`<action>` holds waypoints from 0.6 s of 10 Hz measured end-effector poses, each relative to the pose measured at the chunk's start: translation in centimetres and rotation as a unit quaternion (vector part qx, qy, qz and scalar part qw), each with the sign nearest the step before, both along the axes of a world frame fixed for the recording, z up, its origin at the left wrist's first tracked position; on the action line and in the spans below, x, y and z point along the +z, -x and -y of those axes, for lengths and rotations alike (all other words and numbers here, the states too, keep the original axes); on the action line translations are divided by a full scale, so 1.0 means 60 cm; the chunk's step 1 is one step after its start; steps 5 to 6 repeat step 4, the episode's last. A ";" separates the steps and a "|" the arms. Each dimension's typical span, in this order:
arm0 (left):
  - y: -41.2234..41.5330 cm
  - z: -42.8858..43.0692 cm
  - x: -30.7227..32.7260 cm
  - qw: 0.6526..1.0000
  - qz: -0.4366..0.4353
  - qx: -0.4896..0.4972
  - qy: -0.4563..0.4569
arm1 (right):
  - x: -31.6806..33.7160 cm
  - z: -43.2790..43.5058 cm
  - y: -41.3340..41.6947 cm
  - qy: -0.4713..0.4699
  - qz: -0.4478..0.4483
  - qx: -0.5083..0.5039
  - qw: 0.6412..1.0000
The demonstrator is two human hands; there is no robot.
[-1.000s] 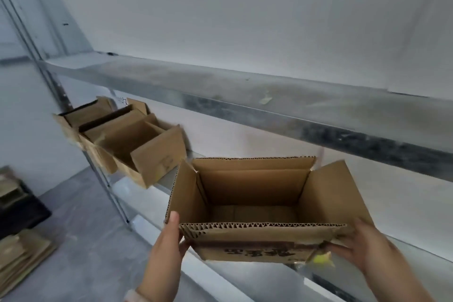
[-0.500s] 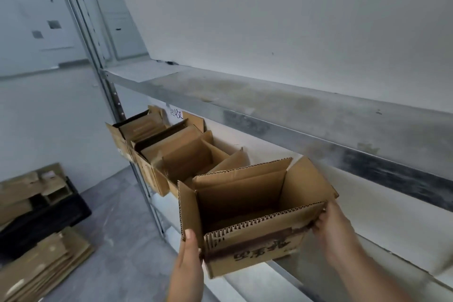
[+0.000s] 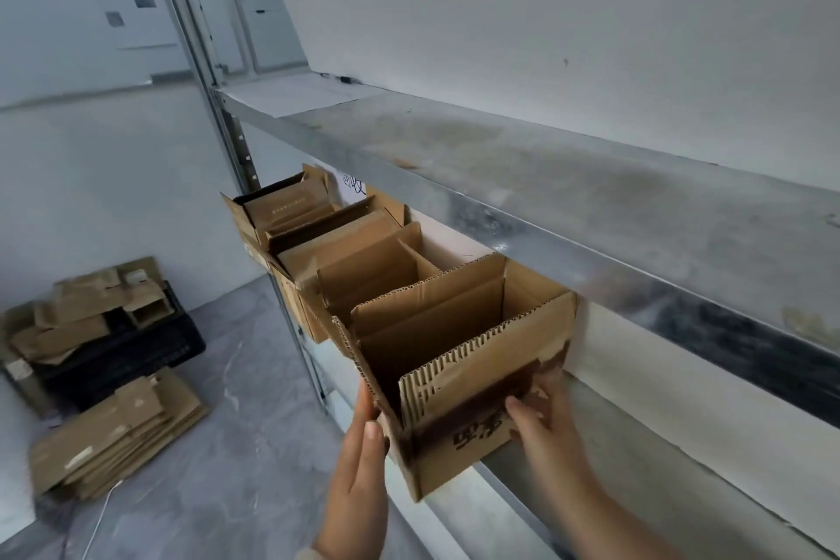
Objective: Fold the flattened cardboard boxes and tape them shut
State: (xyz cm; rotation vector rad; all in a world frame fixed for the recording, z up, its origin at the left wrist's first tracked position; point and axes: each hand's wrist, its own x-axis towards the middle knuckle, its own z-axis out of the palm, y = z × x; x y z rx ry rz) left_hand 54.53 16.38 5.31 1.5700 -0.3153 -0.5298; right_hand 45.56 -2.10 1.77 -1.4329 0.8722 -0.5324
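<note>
An open-topped brown cardboard box (image 3: 459,346) with dark print on its near face sits at the right end of a row of similar open boxes (image 3: 327,255) on the lower metal shelf (image 3: 604,450). My left hand (image 3: 363,464) lies flat against the box's left side, fingers straight. My right hand (image 3: 543,418) holds the near right corner, with the thumb on the printed face and the fingers round the side. The box's top flaps stand up. Its bottom is hidden.
The upper metal shelf (image 3: 545,177) overhangs the boxes closely. A steel upright (image 3: 213,105) stands at the row's left end. On the grey floor lie a stack of flattened cardboard (image 3: 113,437) and a black crate (image 3: 127,355) heaped with cardboard.
Both hands have carried the box left and away, turning it end-on and setting it against the row on the lower shelf. My view has swung left and down.
</note>
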 end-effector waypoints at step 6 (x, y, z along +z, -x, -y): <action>-0.014 -0.018 -0.007 0.962 0.176 -0.114 -0.172 | 0.024 -0.002 0.000 0.136 -0.128 0.159 0.969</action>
